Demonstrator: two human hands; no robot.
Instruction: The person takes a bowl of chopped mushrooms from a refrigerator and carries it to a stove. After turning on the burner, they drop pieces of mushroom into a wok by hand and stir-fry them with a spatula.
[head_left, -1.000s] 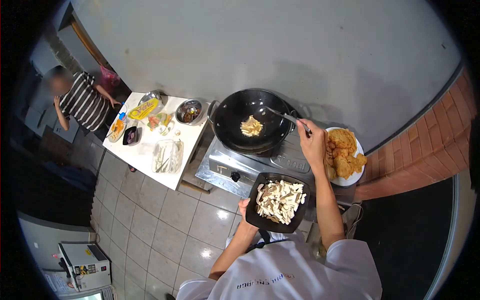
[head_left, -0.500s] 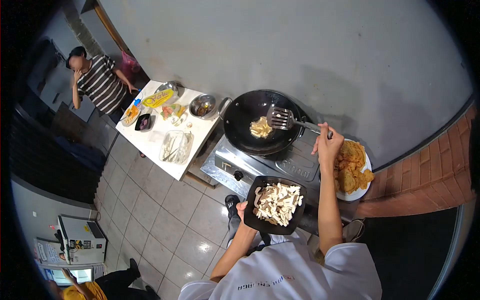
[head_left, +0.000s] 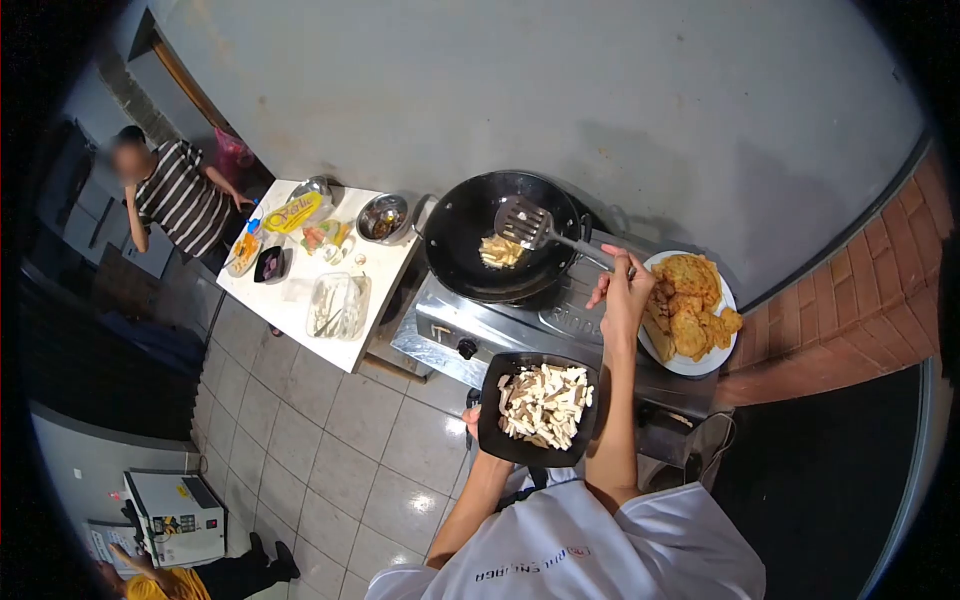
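A kitchen: wok [head_left: 500, 240] on gas stove [head_left: 520, 325], tiled floor [head_left: 330, 450], ingredient-laden table [head_left: 310, 275].

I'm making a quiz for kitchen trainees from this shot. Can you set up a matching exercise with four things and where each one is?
Things:
1. slotted spatula
2. black square dish of cut strips
3. white plate of fried pieces
4. metal bowl

Places:
a. on the white table
b. held in the left hand
c. right of the stove
d. held by the right hand over the wok

Pairs: 1-d, 2-b, 3-c, 4-a
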